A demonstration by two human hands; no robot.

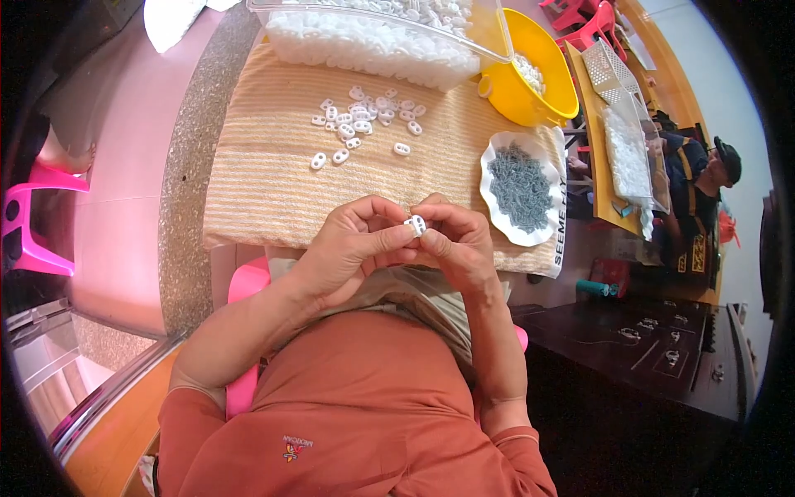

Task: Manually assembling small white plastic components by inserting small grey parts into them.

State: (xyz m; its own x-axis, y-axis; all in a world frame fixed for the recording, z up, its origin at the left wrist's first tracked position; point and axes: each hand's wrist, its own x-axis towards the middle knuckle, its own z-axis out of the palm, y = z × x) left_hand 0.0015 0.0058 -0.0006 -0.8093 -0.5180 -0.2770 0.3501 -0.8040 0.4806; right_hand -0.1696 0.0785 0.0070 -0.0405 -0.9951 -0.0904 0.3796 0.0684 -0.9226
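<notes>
Between the fingertips of both my hands is a small white plastic two-hole piece (417,224), held over the front edge of the cloth-covered table (273,178). My left hand (352,248) pinches it from the left with thumb and fingers. From the right, my right hand (460,246) grips it the same way; whether something tiny is also in these fingers I cannot make out. Beyond the hands, several similar white two-hole pieces (362,127) lie loosely scattered on the striped cloth. A white wavy-rimmed plate (492,205) full of small dark grey pieces (520,186) stands right of my hands.
At the back stands a clear plastic box (489,51) heaped with white pieces. Beside it is a yellow basin (555,62) with more of them. A person (700,182) sits at another table on the right. A pink stool (41,211) is at the left.
</notes>
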